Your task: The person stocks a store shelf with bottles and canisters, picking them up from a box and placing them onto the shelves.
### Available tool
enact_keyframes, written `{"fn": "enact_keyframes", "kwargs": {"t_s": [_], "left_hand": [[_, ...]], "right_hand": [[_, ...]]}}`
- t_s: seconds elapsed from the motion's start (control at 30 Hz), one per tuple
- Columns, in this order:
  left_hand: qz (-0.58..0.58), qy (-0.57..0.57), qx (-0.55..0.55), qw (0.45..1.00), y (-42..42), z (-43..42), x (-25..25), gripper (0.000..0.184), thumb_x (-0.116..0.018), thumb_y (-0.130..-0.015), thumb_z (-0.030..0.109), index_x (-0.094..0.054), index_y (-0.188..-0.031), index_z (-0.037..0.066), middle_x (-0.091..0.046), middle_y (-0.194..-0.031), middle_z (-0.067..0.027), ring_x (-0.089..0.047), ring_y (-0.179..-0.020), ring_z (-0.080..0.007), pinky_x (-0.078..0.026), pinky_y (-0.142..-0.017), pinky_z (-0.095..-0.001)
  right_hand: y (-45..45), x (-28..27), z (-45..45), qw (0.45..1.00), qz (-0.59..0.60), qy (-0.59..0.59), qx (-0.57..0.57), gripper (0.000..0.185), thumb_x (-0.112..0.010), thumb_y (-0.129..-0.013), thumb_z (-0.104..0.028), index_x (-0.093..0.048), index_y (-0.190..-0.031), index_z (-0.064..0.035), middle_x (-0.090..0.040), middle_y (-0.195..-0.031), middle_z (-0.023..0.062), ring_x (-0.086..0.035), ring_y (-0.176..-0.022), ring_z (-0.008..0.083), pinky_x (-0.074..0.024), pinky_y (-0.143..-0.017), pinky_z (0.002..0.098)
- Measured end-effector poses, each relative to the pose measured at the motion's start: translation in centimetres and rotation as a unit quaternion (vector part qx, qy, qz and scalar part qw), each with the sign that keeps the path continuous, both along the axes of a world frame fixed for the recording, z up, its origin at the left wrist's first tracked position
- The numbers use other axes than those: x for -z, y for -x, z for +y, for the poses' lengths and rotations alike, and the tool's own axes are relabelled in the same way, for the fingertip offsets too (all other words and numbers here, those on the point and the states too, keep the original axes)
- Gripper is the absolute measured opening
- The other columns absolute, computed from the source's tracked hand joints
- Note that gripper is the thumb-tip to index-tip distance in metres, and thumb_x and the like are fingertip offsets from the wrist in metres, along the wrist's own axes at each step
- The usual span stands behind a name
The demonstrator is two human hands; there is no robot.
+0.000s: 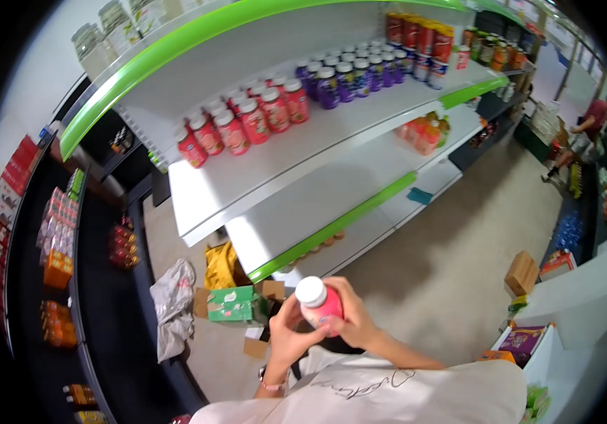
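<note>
A pink bottle with a white cap (326, 311) is held upright in front of my chest, between both hands. My left hand (292, 335) grips it from the left, with fingers by the cap and thumb low on the bottle. From the right, my right hand (353, 315) has its fingers curled round the bottle's side. Ahead on the white shelf (247, 180) stand rows of similar pink bottles (254, 120). Beside them are purple bottles with white caps (346, 83). The far side of the held bottle is hidden.
A green carton (231, 304) with flaps spread lies on the floor, near a yellow bag (221, 267) and a grey plastic bag (174, 309). Stacked red cans (423, 39) stand further along the shelf. Dark shelving runs along the left. A person (586, 131) is far right.
</note>
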State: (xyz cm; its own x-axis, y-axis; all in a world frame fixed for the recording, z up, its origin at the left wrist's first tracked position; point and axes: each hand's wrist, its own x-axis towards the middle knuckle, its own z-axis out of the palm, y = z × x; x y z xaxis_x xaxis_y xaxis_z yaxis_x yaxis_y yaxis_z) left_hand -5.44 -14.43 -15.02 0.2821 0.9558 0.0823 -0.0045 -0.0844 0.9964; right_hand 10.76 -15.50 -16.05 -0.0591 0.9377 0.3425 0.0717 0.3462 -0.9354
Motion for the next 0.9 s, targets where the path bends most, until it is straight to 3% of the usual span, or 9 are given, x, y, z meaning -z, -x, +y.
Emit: {"fn": "enact_keyframes", "kwargs": {"t_s": [0.1,0.27,0.37,0.43,0.53,0.57,0.73,0.8,0.9], "left_hand": [[0.016,-0.034,0.000,0.999,1.1,2.8,-0.6,0.076,-0.083,-0.064,0.009,-0.044,-0.128,-0.008,-0.057,-0.120,-0.0196,-0.056,-0.113,-0.0235,-0.045,-0.097,-0.0352],[0.064,-0.158,-0.109,0.979,2.0,8.5,-3.1,0.069,-0.081,-0.062,0.008,-0.050,-0.122,-0.008,-0.063,-0.112,-0.0191,-0.062,-0.104,-0.0236,-0.048,-0.092,-0.0349],[0.083,-0.185,-0.190,0.961,2.7,12.6,-2.4,0.068,-0.082,-0.063,0.012,-0.051,-0.120,-0.007,-0.061,-0.114,-0.0187,-0.061,-0.105,-0.0241,-0.048,-0.092,-0.0352],[0.062,-0.183,-0.212,0.958,3.2,14.9,-3.7,0.068,-0.080,-0.066,0.011,-0.049,-0.124,-0.005,-0.060,-0.116,-0.0189,-0.060,-0.106,-0.0236,-0.048,-0.093,-0.0351],[0.076,-0.210,-0.243,0.944,3.4,18.7,-3.5,0.065,-0.076,-0.070,0.008,-0.047,-0.127,-0.004,-0.060,-0.116,-0.0182,-0.059,-0.106,-0.0229,-0.048,-0.092,-0.0349],[0.077,-0.235,-0.262,0.933,3.3,19.8,-3.1,0.063,-0.074,-0.072,0.006,-0.046,-0.129,-0.003,-0.060,-0.116,-0.0178,-0.059,-0.105,-0.0225,-0.048,-0.090,-0.0342],[-0.009,-0.189,-0.319,0.929,2.1,22.8,-2.4,0.058,-0.069,-0.076,0.002,-0.046,-0.129,-0.002,-0.060,-0.116,-0.0170,-0.058,-0.102,-0.0230,-0.045,-0.088,-0.0318],[-0.034,-0.165,-0.316,0.934,2.1,23.0,-2.2,0.056,-0.062,-0.085,0.004,-0.038,-0.135,-0.005,-0.048,-0.132,-0.0193,-0.051,-0.118,-0.0242,-0.042,-0.100,-0.0372],[0.030,-0.228,-0.310,0.923,2.6,24.3,0.4,0.052,-0.053,-0.090,0.004,-0.034,-0.137,-0.006,-0.049,-0.131,-0.0203,-0.052,-0.116,-0.0239,-0.043,-0.099,-0.0363]], "right_hand": [[0.9,-0.8,3.0,0.999,-0.037,-0.011,-0.004,0.061,-0.061,-0.083,-0.039,-0.043,-0.126,-0.0004,-0.046,-0.123,0.0191,-0.048,-0.113,0.0354,-0.0378,-0.097,0.0412],[2.3,-4.3,8.0,0.988,-0.156,-0.015,0.014,0.060,-0.060,-0.087,-0.038,-0.040,-0.132,-0.0028,-0.042,-0.128,0.0194,-0.038,-0.122,0.0363,-0.0343,-0.101,0.0420],[3.4,-3.8,11.8,0.980,-0.190,-0.057,0.015,0.062,-0.059,-0.088,-0.037,-0.037,-0.134,-0.0016,-0.041,-0.129,0.0209,-0.043,-0.118,0.0370,-0.0367,-0.099,0.0418],[4.5,-4.8,14.2,0.993,-0.074,0.060,-0.075,0.069,-0.057,-0.089,-0.038,-0.029,-0.138,0.0010,-0.039,-0.132,0.0217,-0.048,-0.114,0.0345,-0.0398,-0.097,0.0404],[6.2,-4.2,17.9,0.984,0.032,0.127,-0.118,0.073,-0.055,-0.091,-0.039,-0.022,-0.142,0.0025,-0.036,-0.136,0.0206,-0.050,-0.114,0.0296,-0.0412,-0.096,0.0367],[6.7,-3.8,19.5,0.982,0.044,0.119,-0.137,0.074,-0.054,-0.092,-0.038,-0.017,-0.144,0.0010,-0.036,-0.138,0.0176,-0.048,-0.116,0.0237,-0.0402,-0.096,0.0352],[8.7,-5.4,23.4,0.966,0.158,0.118,-0.168,0.069,-0.053,-0.092,-0.033,-0.020,-0.143,-0.0018,-0.040,-0.134,0.0126,-0.048,-0.113,0.0183,-0.0398,-0.096,0.0347],[9.3,-5.3,24.5,0.938,0.220,0.189,-0.191,0.067,-0.053,-0.092,-0.031,-0.020,-0.142,-0.0025,-0.042,-0.132,0.0115,-0.044,-0.118,0.0191,-0.0376,-0.099,0.0330],[10.5,-5.1,26.2,0.941,0.225,0.193,-0.164,0.067,-0.053,-0.091,-0.032,-0.020,-0.142,-0.0034,-0.044,-0.129,0.0105,-0.042,-0.119,0.0196,-0.0353,-0.100,0.0310]]}}
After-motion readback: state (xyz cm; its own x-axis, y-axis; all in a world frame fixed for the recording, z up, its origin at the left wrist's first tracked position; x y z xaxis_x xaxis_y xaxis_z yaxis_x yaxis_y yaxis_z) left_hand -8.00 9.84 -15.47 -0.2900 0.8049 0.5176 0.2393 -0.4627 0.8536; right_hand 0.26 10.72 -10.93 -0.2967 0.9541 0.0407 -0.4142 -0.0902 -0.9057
